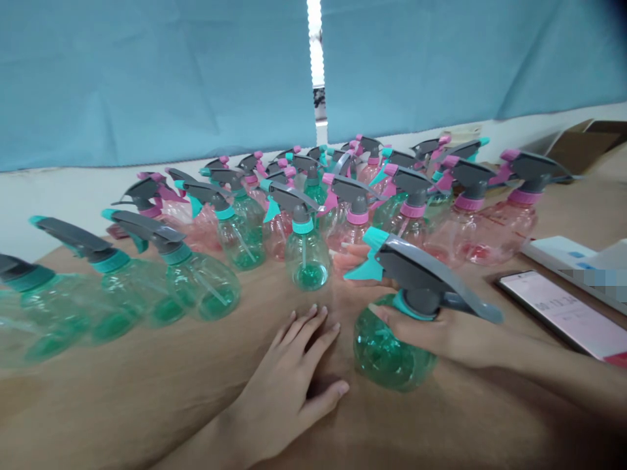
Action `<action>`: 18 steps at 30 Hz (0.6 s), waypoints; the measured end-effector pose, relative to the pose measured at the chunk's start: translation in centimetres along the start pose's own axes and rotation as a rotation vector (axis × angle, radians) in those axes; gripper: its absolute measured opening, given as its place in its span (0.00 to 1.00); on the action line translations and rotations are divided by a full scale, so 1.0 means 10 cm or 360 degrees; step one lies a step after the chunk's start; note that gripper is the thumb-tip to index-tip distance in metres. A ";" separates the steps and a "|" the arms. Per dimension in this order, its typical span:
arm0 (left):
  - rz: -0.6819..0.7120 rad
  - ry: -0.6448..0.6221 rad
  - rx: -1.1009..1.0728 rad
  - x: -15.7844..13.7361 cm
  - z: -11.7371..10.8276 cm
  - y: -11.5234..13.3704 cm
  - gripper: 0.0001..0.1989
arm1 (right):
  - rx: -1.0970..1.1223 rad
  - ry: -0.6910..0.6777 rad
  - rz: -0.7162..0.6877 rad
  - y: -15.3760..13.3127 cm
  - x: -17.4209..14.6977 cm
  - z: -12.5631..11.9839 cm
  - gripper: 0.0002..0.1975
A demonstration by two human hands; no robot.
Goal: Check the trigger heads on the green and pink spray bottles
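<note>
My right hand [441, 336] is wrapped round a green spray bottle [392, 352], just below its turquoise collar. This bottle has a grey and turquoise trigger head and tilts slightly, its nozzle pointing left. Some of the fingers show behind the trigger. Palm down on the table, my left hand [289, 385] lies with its fingers apart and holds nothing. Just beyond its fingertips stands a clear green spray bottle [308, 261] with a turquoise collar. To the left are several more green spray bottles [203, 287].
Pink spray bottles [504, 225] and green ones crowd the back of the brown table [196, 405]. At the right lie a phone [563, 313] with a lit screen and a white box [563, 254]. A cardboard box [588, 147] stands behind; a blue cloth [147, 78] hangs at the back.
</note>
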State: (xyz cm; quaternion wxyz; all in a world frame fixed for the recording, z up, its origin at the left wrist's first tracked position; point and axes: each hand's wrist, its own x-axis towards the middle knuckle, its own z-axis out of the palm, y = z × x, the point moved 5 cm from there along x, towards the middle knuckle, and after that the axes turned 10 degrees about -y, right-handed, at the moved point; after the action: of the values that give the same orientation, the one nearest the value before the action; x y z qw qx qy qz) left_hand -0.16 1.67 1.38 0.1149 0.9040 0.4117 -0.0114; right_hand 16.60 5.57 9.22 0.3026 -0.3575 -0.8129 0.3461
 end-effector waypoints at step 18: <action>-0.0004 0.0004 -0.0031 0.00 0.02 -0.02 0.29 | 0.0068 0.0016 0.0133 0.04 -0.02 0.00 0.19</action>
State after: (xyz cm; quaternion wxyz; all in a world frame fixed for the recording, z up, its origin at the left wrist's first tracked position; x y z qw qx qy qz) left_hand -0.28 1.75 1.20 0.1233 0.9023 0.4131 -0.0064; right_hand 16.87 5.59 8.80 0.2996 -0.3865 -0.7881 0.3739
